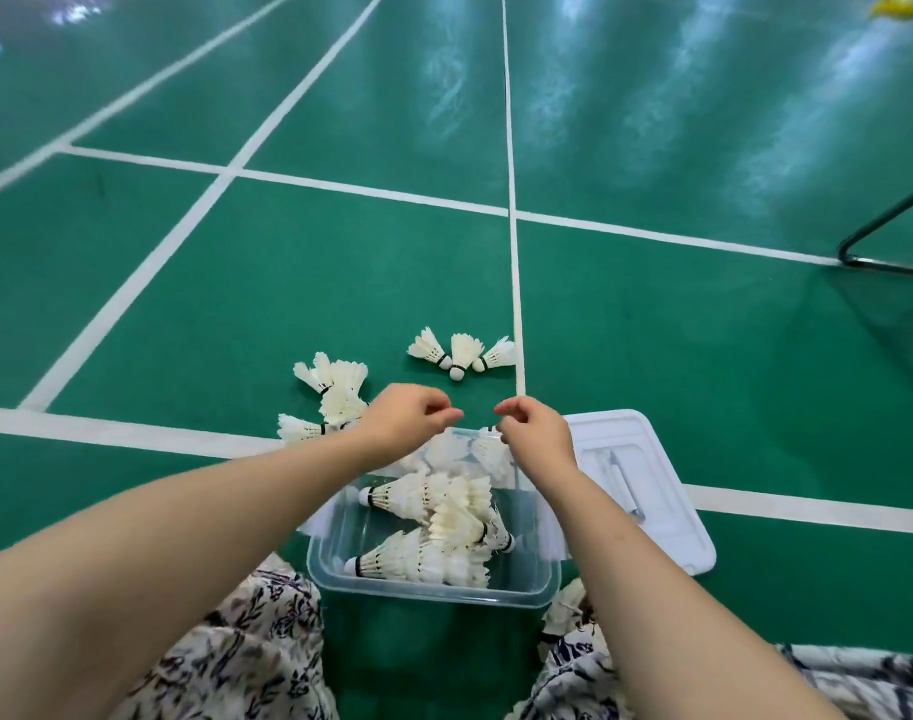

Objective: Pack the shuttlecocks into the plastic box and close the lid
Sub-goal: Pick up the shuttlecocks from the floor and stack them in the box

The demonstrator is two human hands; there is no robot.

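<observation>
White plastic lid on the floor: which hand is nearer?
Right. The right hand hovers just left of the white plastic lid; the left hand is farther left, beyond the clear plastic box.

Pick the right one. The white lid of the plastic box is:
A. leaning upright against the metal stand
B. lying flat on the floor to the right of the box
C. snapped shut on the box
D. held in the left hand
B: the lid lies flat on the green floor, right of the open plastic box, which has shuttlecocks in it; the left hand and right hand hover above the box's far end, neither holding the lid.
</observation>
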